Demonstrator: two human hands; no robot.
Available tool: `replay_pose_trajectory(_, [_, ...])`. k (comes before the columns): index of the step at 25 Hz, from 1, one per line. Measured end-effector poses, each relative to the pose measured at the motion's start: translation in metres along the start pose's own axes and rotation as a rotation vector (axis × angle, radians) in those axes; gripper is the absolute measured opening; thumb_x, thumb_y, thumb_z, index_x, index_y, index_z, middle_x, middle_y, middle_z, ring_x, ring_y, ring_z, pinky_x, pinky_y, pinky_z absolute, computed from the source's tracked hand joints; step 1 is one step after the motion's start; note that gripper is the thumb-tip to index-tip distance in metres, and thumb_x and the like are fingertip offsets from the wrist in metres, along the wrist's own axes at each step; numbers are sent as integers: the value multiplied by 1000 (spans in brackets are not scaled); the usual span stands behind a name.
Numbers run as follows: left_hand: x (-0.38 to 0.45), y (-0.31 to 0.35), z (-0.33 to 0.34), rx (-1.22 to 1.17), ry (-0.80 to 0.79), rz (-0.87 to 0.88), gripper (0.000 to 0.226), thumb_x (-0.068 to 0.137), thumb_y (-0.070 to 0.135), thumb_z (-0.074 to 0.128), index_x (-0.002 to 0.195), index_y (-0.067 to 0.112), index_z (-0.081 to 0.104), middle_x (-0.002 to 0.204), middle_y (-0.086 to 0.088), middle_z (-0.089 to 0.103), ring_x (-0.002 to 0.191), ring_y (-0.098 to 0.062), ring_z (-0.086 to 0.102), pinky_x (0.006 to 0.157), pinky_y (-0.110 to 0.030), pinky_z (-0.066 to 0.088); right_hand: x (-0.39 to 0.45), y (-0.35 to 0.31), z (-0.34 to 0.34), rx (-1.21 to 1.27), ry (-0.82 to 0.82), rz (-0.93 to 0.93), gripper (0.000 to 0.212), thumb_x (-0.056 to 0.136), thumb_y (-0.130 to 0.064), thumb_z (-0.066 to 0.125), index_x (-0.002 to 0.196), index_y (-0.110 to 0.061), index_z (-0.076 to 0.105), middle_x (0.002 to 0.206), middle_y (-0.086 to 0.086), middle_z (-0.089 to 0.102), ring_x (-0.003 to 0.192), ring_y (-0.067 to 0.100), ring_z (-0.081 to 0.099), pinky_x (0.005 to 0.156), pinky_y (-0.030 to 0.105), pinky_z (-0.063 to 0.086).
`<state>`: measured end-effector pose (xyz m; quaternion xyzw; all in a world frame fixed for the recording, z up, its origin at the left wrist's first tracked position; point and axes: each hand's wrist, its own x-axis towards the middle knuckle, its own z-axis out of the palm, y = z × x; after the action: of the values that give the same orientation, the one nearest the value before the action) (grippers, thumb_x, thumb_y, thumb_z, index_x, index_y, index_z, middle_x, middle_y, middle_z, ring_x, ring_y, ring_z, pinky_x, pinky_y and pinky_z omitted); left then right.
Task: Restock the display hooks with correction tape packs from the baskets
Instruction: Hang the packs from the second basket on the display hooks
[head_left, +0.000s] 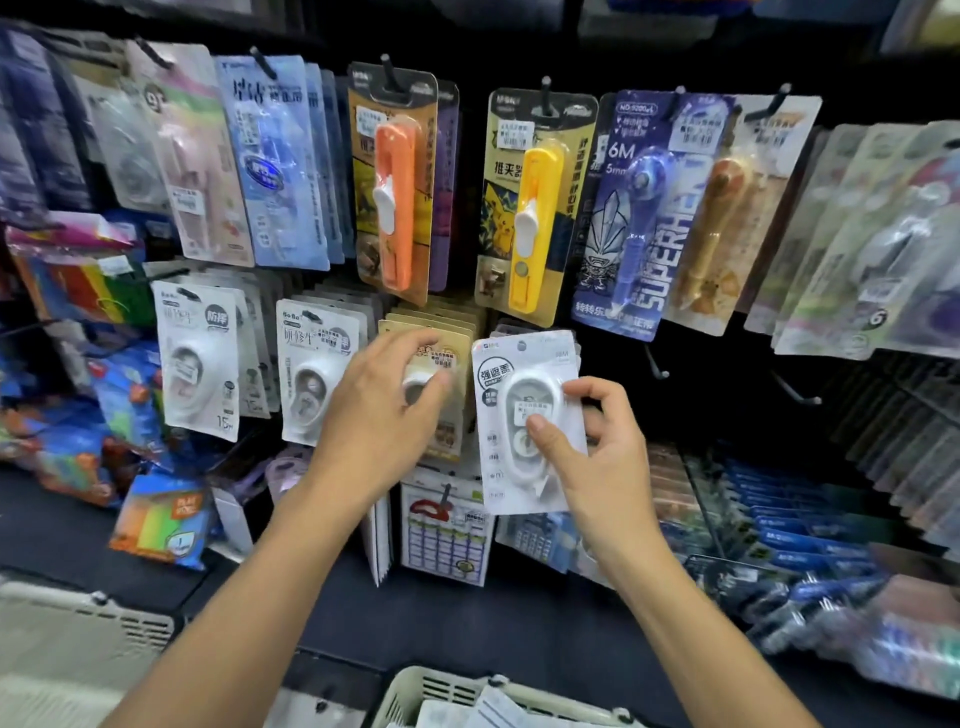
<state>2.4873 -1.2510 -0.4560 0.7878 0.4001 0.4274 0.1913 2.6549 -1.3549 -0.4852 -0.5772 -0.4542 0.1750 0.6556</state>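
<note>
Centrally, my right hand (597, 441) pinches an upright white pack (524, 415); left hand (384, 410), fingers curled, steadies the tan packs (441, 338) beside it.

A stationery shop: a dark display wall of hooks (657, 364) crowded with carded correction tape packs (527, 423) bearing printed price labels, bundled pens (795, 525) stacked on the shelf below, and pale restocking baskets (441, 688) at the bottom

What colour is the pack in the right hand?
White and pale grey card, white tape dispenser, seen in the head view: pack, right hand.
</note>
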Motion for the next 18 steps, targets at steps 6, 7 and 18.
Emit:
replay_pose_trajectory(6, [-7, -10, 7, 207, -331, -1, 65, 101, 39, 56, 159, 36, 26, 170, 10, 15, 155, -18, 16, 123, -42, 18, -10, -2, 8, 52, 169, 112, 22, 79, -40, 73, 93, -40, 56, 92, -4, 74, 68, 13, 70, 48, 24, 50])
replay_pose_trajectory(7, [-9, -11, 8, 212, -350, 2, 68, 101, 41, 56, 160, 37, 22, 171, 11, 10, 157, -17, 12, 124, -44, 16, -8, -2, 10, 33, 180, 128, 22, 81, -38, 73, 93, -39, 55, 92, -4, 73, 63, 6, 67, 46, 18, 46])
replay_pose_trajectory(18, [-96, -17, 31, 374, -645, -3, 51, 97, 41, 59, 144, 25, 49, 148, -6, 52, 130, -31, 52, 101, -40, 44, -88, 99, -21, -617, -75, 151, 28, 96, -13, 62, 123, -14, 56, 126, 5, 57, 111, 24, 58, 83, 29, 39])
